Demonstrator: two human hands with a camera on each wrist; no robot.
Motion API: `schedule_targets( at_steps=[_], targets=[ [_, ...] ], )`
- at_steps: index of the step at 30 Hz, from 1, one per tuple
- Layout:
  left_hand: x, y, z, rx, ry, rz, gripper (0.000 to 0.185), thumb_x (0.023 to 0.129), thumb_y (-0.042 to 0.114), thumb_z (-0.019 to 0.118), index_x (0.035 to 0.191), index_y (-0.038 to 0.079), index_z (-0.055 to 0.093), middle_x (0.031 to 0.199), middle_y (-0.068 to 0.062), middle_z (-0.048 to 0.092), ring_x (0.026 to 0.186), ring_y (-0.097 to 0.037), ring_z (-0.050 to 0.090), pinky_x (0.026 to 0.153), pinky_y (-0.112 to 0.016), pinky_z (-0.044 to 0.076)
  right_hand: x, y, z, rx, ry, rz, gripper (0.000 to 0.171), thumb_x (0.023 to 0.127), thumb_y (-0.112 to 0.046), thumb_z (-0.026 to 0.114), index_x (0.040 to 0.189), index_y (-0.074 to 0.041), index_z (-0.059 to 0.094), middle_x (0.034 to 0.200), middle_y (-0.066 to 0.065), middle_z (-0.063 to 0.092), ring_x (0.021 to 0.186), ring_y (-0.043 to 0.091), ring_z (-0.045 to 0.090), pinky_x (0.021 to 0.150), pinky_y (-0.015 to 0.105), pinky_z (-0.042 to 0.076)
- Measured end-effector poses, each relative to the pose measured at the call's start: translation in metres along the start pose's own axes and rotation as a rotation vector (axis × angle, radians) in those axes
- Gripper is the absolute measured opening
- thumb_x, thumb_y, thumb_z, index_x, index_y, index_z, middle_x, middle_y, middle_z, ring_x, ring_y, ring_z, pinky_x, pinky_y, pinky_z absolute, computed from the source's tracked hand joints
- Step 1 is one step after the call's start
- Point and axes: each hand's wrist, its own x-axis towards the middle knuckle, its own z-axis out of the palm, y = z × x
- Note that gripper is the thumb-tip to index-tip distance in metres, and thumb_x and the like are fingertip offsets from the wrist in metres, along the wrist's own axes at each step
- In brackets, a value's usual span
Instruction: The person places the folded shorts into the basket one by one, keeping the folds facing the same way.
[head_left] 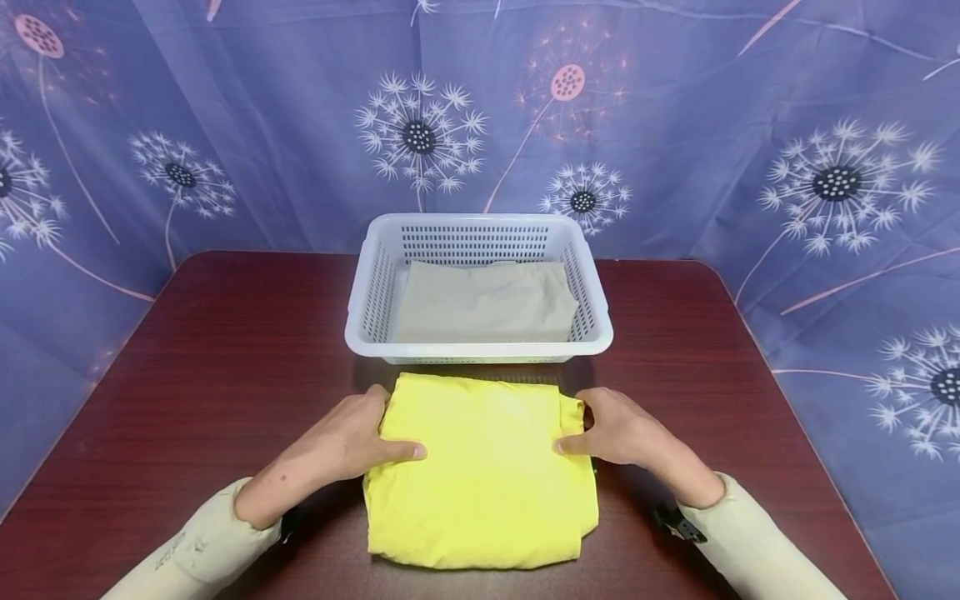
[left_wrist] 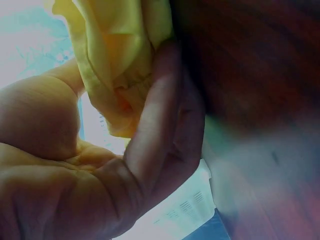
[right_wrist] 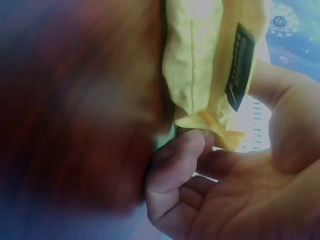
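A folded yellow garment (head_left: 480, 471) lies on the dark wooden table (head_left: 210, 367), just in front of a white plastic basket (head_left: 480, 346). My left hand (head_left: 352, 442) grips the garment's left edge, thumb on top and fingers curled beneath. At the right edge my right hand (head_left: 615, 429) does the same. The left wrist view shows the yellow cloth (left_wrist: 120, 65) pinched between thumb and fingers. In the right wrist view the yellow cloth (right_wrist: 210, 65) carries a black label (right_wrist: 239, 67), and my fingers curl under its edge.
A folded beige cloth (head_left: 487, 304) fills the basket's floor. A blue curtain with dandelion prints (head_left: 675, 125) hangs behind the table. Bare wood shows to the left and right of the garment. Cream sleeves cover both forearms.
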Motion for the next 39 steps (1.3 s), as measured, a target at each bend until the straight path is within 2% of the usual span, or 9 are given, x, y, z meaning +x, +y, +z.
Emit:
schedule_targets(
  at_steps=[3, 5, 9, 12, 18, 24, 28, 33, 39],
  targets=[
    [0.0, 0.0, 0.0, 0.0, -0.004, 0.006, 0.083, 0.075, 0.054, 0.094, 0.125, -0.001, 0.056, 0.092, -0.004, 0.062, 0.08, -0.017, 0.06, 0.072, -0.035, 0.053, 0.0, -0.001, 0.001, 0.032, -0.001, -0.007, 0.058, 0.078, -0.029, 0.094, 0.121, 0.001, 0.069, 0.096, 0.001, 0.068, 0.09, 0.02, 0.061, 0.081, 0.039, 0.054],
    [0.0, 0.0, 0.0, 0.003, -0.005, 0.011, 0.083, 0.075, 0.054, 0.094, 0.125, -0.001, 0.056, 0.091, -0.004, 0.062, 0.08, -0.017, 0.06, 0.072, -0.035, 0.052, -0.001, -0.003, 0.002, 0.054, 0.009, -0.007, 0.054, 0.078, -0.025, 0.094, 0.119, 0.001, 0.07, 0.092, 0.001, 0.067, 0.086, 0.02, 0.061, 0.078, 0.038, 0.053],
    [0.0, 0.0, -0.001, 0.008, -0.006, 0.032, 0.084, 0.073, 0.054, 0.095, 0.123, 0.0, 0.054, 0.09, -0.004, 0.062, 0.079, -0.017, 0.059, 0.072, -0.035, 0.052, -0.002, -0.005, 0.002, 0.102, 0.036, -0.035, 0.031, 0.077, -0.015, 0.092, 0.089, -0.004, 0.065, 0.068, -0.003, 0.05, 0.063, 0.015, 0.049, 0.06, 0.032, 0.043],
    [0.001, 0.0, -0.002, 0.008, -0.008, 0.046, 0.085, 0.072, 0.053, 0.096, 0.123, 0.001, 0.053, 0.09, -0.004, 0.062, 0.079, -0.018, 0.06, 0.072, -0.035, 0.052, -0.002, -0.006, 0.003, 0.172, 0.046, -0.08, 0.038, 0.076, -0.007, 0.089, 0.074, -0.007, 0.051, 0.064, -0.003, 0.042, 0.058, 0.013, 0.043, 0.055, 0.028, 0.038],
    [0.002, -0.002, -0.003, -0.013, -0.021, 0.056, 0.083, 0.07, 0.053, 0.097, 0.12, 0.002, 0.053, 0.091, -0.004, 0.062, 0.081, -0.018, 0.06, 0.073, -0.035, 0.052, -0.003, -0.005, 0.006, 0.347, 0.059, -0.167, 0.035, 0.073, 0.003, 0.086, 0.074, -0.008, 0.052, 0.096, 0.007, 0.055, 0.089, 0.022, 0.05, 0.068, 0.027, 0.045],
    [0.003, -0.004, -0.002, -0.047, -0.035, 0.068, 0.09, 0.068, 0.051, 0.099, 0.123, 0.002, 0.047, 0.094, -0.006, 0.063, 0.086, -0.019, 0.061, 0.077, -0.037, 0.052, -0.003, -0.001, 0.007, 0.55, -0.044, -0.17, 0.024, 0.077, 0.007, 0.079, 0.095, 0.0, 0.065, 0.102, 0.011, 0.062, 0.091, 0.022, 0.061, 0.072, 0.028, 0.055],
    [0.004, -0.004, -0.001, -0.06, -0.039, 0.064, 0.1, 0.067, 0.051, 0.1, 0.13, 0.001, 0.04, 0.098, -0.011, 0.064, 0.09, -0.023, 0.062, 0.081, -0.04, 0.052, -0.003, 0.0, 0.007, 0.651, -0.128, -0.136, 0.038, 0.082, 0.007, 0.075, 0.118, 0.005, 0.067, 0.102, 0.011, 0.069, 0.087, 0.02, 0.069, 0.077, 0.032, 0.062],
    [0.004, -0.004, -0.003, -0.071, -0.043, 0.066, 0.112, 0.068, 0.054, 0.099, 0.142, -0.005, 0.039, 0.118, -0.017, 0.067, 0.108, -0.027, 0.065, 0.095, -0.047, 0.054, -0.004, 0.0, 0.007, 0.71, -0.148, -0.161, 0.038, 0.084, 0.008, 0.07, 0.121, 0.008, 0.063, 0.101, 0.012, 0.07, 0.087, 0.019, 0.07, 0.077, 0.033, 0.062],
    [0.003, -0.005, -0.007, -0.105, -0.089, 0.059, 0.088, 0.071, 0.051, 0.098, 0.13, 0.001, 0.057, 0.103, -0.004, 0.068, 0.097, -0.019, 0.065, 0.089, -0.043, 0.057, -0.007, -0.004, 0.011, 0.847, -0.173, -0.169, 0.049, 0.087, 0.009, 0.062, 0.135, 0.013, 0.053, 0.107, 0.013, 0.071, 0.091, 0.019, 0.071, 0.08, 0.039, 0.064]
  ],
)
